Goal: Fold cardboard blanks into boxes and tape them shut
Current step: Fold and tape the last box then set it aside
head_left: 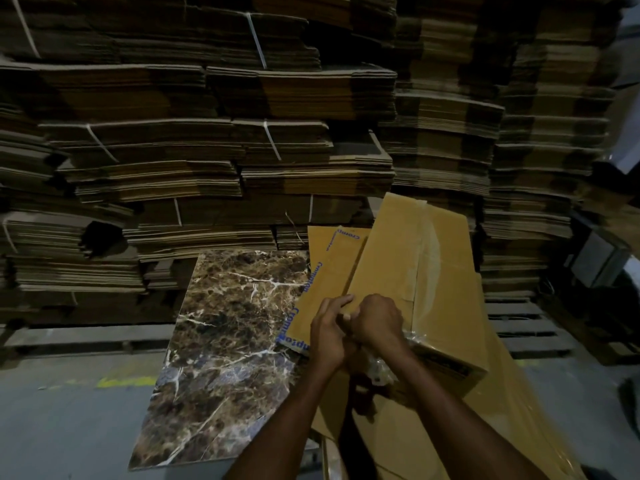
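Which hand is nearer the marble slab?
Left. The left hand sits just right of the slab, at the corner of the box; the right hand is beyond it, further right over the box top.

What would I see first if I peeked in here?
First, the giant wall of flat cardboard blanks stacked high across the whole back. Next, the shiny brown marble-patterned slab lying flat at lower centre. Just right of it sits the taped box, with the left hand and right hand meeting at its near corner.
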Demonstrator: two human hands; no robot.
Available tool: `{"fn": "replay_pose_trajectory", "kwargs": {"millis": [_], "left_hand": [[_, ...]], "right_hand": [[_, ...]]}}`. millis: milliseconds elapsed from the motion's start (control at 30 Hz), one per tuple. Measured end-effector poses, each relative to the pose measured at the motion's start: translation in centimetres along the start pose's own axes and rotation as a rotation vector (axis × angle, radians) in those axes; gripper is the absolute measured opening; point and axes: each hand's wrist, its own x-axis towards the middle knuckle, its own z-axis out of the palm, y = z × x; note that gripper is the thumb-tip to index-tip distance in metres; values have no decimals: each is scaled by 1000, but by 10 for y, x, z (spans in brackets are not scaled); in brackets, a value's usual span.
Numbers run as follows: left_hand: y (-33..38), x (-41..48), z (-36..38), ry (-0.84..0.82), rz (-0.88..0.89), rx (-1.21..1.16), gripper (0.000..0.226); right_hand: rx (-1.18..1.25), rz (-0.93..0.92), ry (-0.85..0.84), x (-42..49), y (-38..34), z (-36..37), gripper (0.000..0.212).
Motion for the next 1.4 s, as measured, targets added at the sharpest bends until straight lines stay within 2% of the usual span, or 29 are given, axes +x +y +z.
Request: {"fn": "replay_pose_trajectory", "kwargs": {"millis": [100,200,400,467,533,600,700,867,967,1100,1167,1300,1400], "left_hand": [[3,3,3,26,-28,-1,26],[9,-1,17,53,-79,9,33],[26,-15,50,47,-61,-8,47],[28,-19,54,37,-43,-38,55],[21,-23,54,0,-53,-84,63],[10,-24,49,-23,-65,-130,70],[7,-20,42,-93,-18,-80,73],[12,0,28,-304,167,87,61],[6,10,23,-374,199,94,56],[14,9,17,-398,233,71,56],[15,7,18,-373,237,67,65],[5,12,18,-397,195,49,51],[-2,18,14,-409,188,72,46]], "right_hand": [[93,-84,116,-11,10,9,16],[201,-230,238,-25,37,20,24],[175,-464,245,-24,93,6,8],[129,-439,232,-22,97,-1,5],[172,-357,237,-21,96,-6,19],[220,-285,256,-21,91,-7,19],[193,-181,257,-22,76,-9,21],[-126,-165,206,-14,55,-21,14],[-250,-113,181,-13,44,-19,11],[-140,-47,95,-8,35,-19,11],[-90,-17,66,-5,31,-20,9],[-152,-61,184,-7,29,-4,14],[-174,-248,305,-12,39,16,8]]}}
